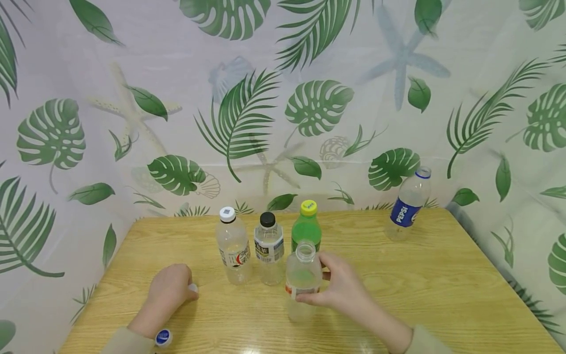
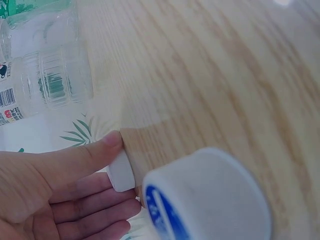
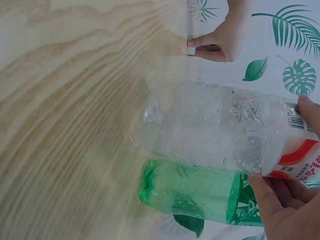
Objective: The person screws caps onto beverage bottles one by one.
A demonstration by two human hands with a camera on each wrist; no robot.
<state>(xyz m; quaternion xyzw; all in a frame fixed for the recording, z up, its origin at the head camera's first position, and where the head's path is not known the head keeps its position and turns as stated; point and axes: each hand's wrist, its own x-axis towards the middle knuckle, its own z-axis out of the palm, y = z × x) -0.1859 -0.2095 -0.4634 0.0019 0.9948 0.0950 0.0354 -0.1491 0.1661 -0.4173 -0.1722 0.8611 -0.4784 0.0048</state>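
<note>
My left hand (image 1: 170,287) is low at the table's left side and pinches a small white bottle cap (image 2: 121,172) between thumb and fingers. Close by lies another white cap with a blue top (image 1: 163,338), large in the left wrist view. My right hand (image 1: 342,282) grips a clear uncapped plastic bottle (image 1: 302,280) around its label, and the bottle is upright. A green bottle with a yellow cap (image 1: 306,231) stands right behind it, partly hidden. In the right wrist view, I cannot tell whether the clear bottle's base (image 3: 152,117) touches the table.
A white-capped clear bottle (image 1: 234,250) and a black-capped one (image 1: 268,250) stand left of the green bottle. An uncapped Pepsi bottle (image 1: 407,209) is at the back right. Behind the wooden table (image 1: 398,285) hangs a leaf-patterned sheet (image 1: 274,64).
</note>
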